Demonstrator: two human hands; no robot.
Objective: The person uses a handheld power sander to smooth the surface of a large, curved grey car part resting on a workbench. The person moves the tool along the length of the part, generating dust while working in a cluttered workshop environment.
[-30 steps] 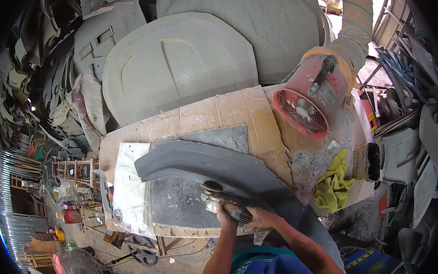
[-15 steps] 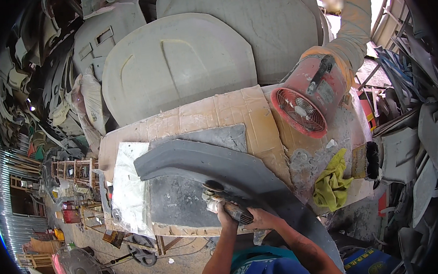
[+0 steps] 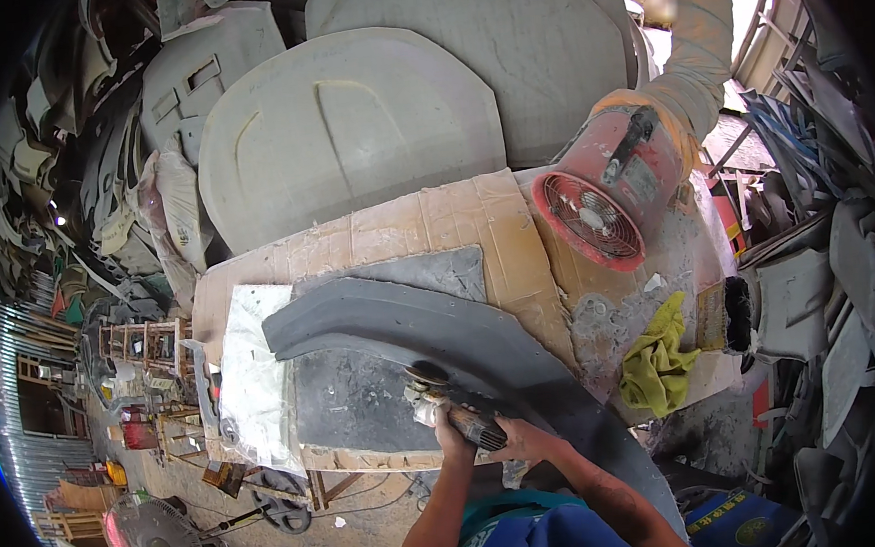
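Note:
Both my hands are on a dusty angle grinder [image 3: 479,428] with a round dark disc at its far end. My left hand [image 3: 449,433] is closed round its front part, where something whitish shows under the fingers. At the rear of the body, my right hand [image 3: 521,442] grips from the right side. The disc sits against or just over the inner edge of a long, curved dark grey panel [image 3: 400,311]; contact cannot be made out. This arch-shaped panel lies across the worktable, its right end running down beside my right forearm.
Brown cardboard [image 3: 454,212] covers the table, with a whitish sheet [image 3: 253,375] at left. A red blower [image 3: 617,182] with a fabric duct stands at far right, near a yellow-green cloth [image 3: 660,360]. Large pale panels [image 3: 368,117] lean behind. A fan [image 3: 158,541] stands lower left.
The whole scene has shifted slightly left in the view. My hands and the grinder stay at nearly the same place on the panel's inner edge.

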